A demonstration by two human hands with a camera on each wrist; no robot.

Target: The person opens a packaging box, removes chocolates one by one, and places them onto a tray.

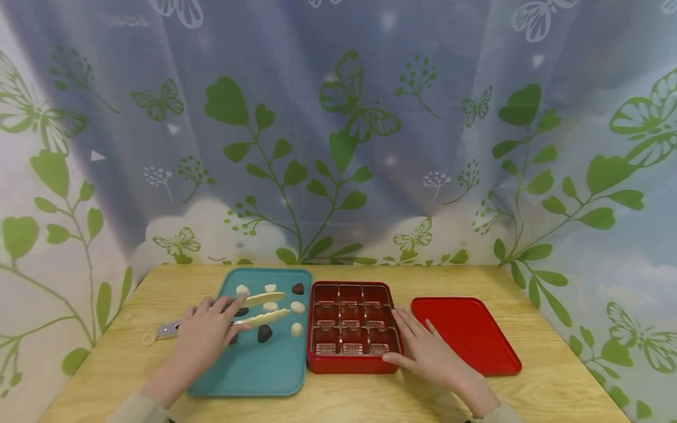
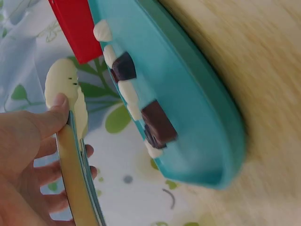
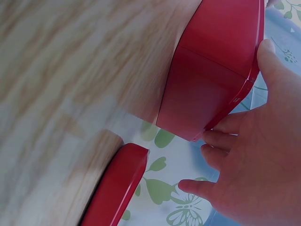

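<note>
My left hand holds a pair of tongs with cream-coloured, scalloped tips and metal arms. The two tips stand apart over a teal tray, with nothing between them. Several white chocolates and dark chocolates lie on the tray; the left wrist view shows a blocky brown chocolate near one end. Right of the tray, touching or nearly so, stands a red box with a clear divided insert. My right hand rests against its right side, fingers extended, thumb at the front corner of the rim.
A flat red lid lies on the wooden table to the right, partly behind my right hand. The metal end of the tongs, with a ring, sticks out left of my left hand. A patterned curtain hangs behind the table.
</note>
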